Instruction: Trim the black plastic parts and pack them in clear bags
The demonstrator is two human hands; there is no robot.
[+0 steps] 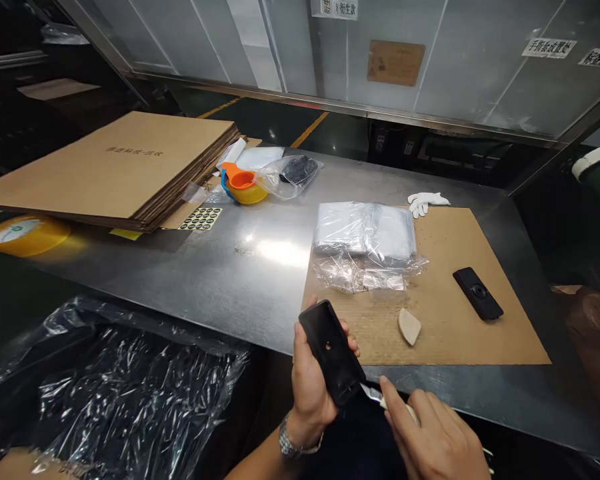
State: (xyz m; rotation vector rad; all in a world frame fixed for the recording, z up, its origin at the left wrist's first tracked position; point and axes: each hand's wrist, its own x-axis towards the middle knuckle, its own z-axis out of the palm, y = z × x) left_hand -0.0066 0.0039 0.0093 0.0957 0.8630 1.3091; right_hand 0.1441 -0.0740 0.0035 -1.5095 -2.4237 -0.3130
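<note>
table (240, 267): steel, with a cardboard mat (460, 320) at the near edge
left hand (313, 383): gripping a black cover (333, 352), held upright just off the table's front edge
right hand (437, 437): clenched on a small blade (373, 393), tip touching the cover's bottom end

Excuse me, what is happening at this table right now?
A person holds a flat black plastic part in the left hand, above the near edge of a metal table. The right hand presses a small blade against the part's lower end. A second black part and a pale wedge-shaped piece lie on a cardboard sheet, beside clear plastic bags. A stack of flat cardboard rests at the far left.
</note>
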